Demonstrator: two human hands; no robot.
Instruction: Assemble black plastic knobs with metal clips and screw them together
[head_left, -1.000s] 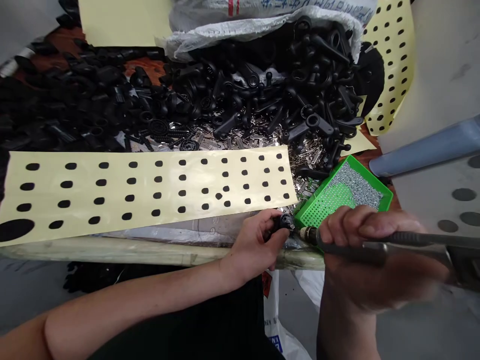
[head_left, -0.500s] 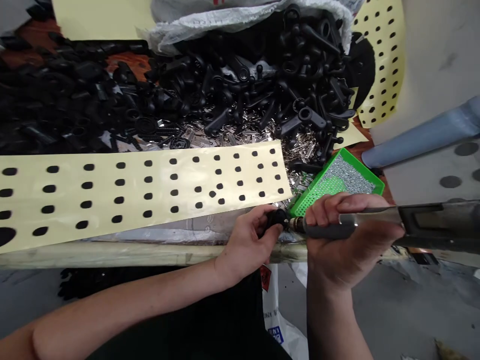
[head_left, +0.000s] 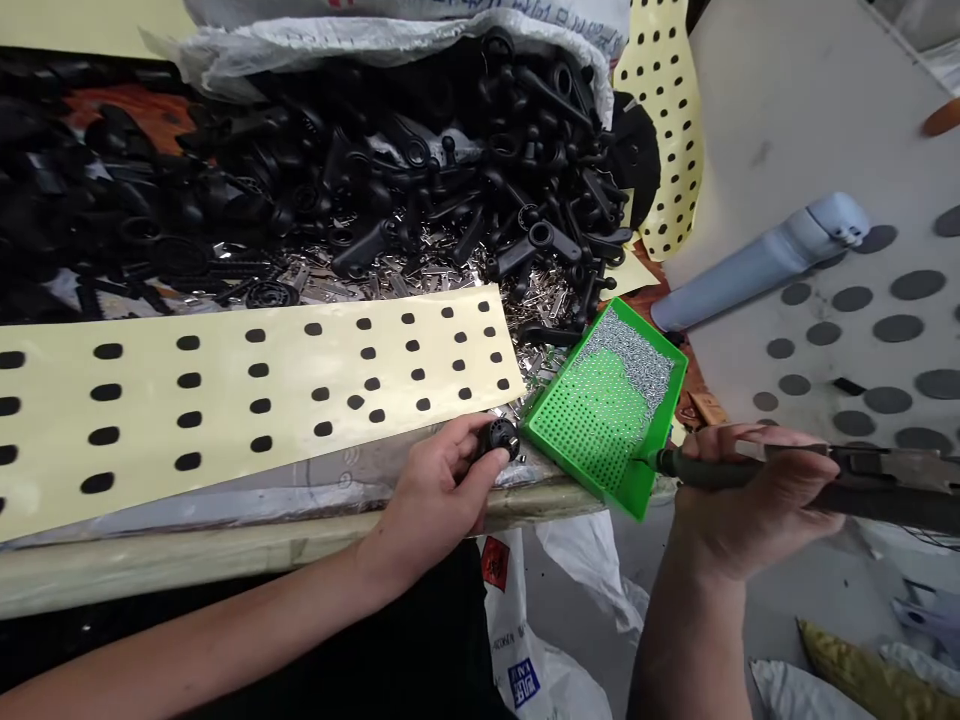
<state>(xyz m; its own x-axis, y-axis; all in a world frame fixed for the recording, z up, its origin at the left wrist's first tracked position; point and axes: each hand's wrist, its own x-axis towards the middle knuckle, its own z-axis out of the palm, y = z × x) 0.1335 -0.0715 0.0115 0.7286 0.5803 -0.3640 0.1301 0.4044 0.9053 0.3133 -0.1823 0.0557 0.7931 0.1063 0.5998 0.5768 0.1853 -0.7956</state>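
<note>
My left hand (head_left: 435,495) is closed around a small black round part (head_left: 501,437), just above the bench's (head_left: 225,565) front edge and beside the green tray (head_left: 577,475). Past the tray, my right hand (head_left: 757,500) grips a power driver (head_left: 671,462), its long axis nearly level, the tip pointing left at the tray's right edge, well apart from the part.
</note>
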